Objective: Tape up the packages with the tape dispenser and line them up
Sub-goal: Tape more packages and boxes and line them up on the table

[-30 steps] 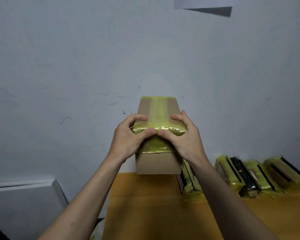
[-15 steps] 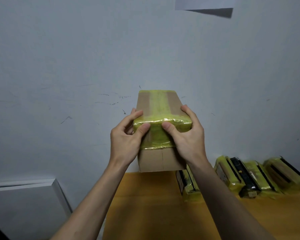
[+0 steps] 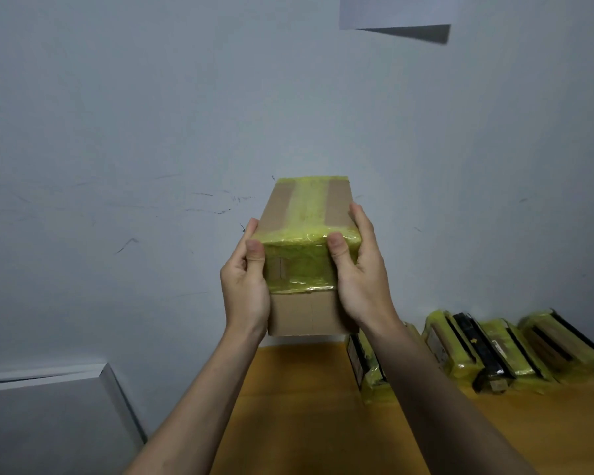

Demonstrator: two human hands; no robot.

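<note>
Grey scuffed wall (image 3: pixel 151 132) behind an orange tabletop (image 3: pixel 306 406). Left hand (image 3: pixel 246 286) and right hand (image 3: pixel 360 279) grasp a brown cardboard box banded with yellow tape (image 3: pixel 306 241), raised above the tabletop; yellow-taped packages (image 3: pixel 477 351) stand in a row at right.

Dim, even indoor light with a cool grey-green cast. A dark shadow hangs under the paper sheet (image 3: pixel 396 10) on the wall (image 3: pixel 117 114). Faint glare glints on the yellow tape (image 3: pixel 300 258). Wide-angle bending and slight softness affect the taped packages (image 3: pixel 515 351) along the table (image 3: pixel 306 416) far edge.
</note>
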